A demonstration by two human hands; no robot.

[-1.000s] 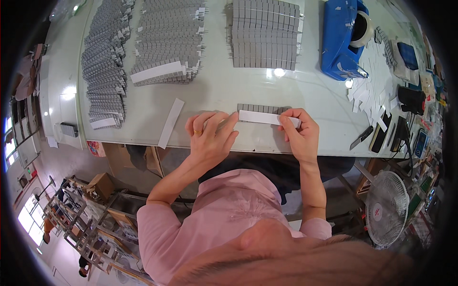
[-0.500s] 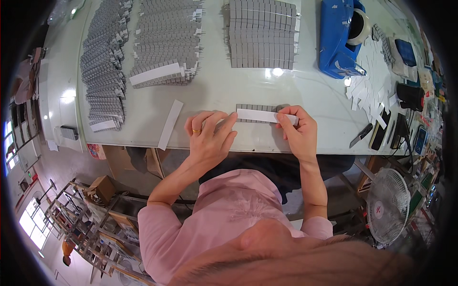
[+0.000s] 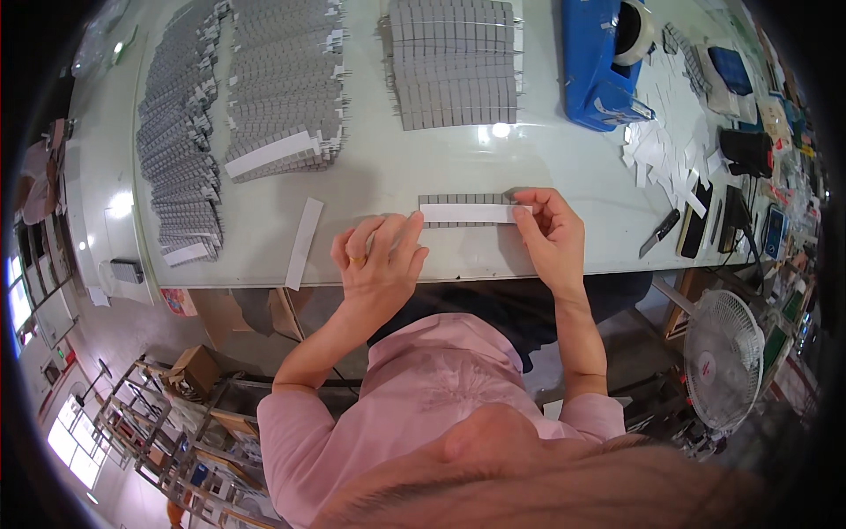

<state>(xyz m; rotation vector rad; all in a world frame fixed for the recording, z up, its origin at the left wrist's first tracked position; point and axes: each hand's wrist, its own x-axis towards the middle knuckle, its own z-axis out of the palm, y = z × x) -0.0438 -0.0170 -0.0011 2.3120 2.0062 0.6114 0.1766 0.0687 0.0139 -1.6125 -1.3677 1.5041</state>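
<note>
A gridded grey strip (image 3: 463,198) lies on the table in front of me, with a white paper strip (image 3: 467,213) laid along its length. My right hand (image 3: 551,234) pinches the right end of the white strip between thumb and fingers. At the other end, the index fingertip of my left hand (image 3: 377,260) touches the strip's left edge. The remaining left fingers are spread and hold nothing; a ring shows on one of them. Left of that hand, a loose white strip (image 3: 305,242) lies by the table's front edge.
Stacks of gridded grey strips (image 3: 454,66) and long rows of them (image 3: 286,84) stand farther back. A blue tape dispenser (image 3: 590,79) is at the back right, beside scattered white paper pieces (image 3: 665,159). A black-handled knife (image 3: 659,233) lies near the right front edge; a fan (image 3: 724,360) stands below.
The whole view has shifted a little. The white strip now lies more level along the grey strip, its right end turned slightly. Both hands stay at its ends.
</note>
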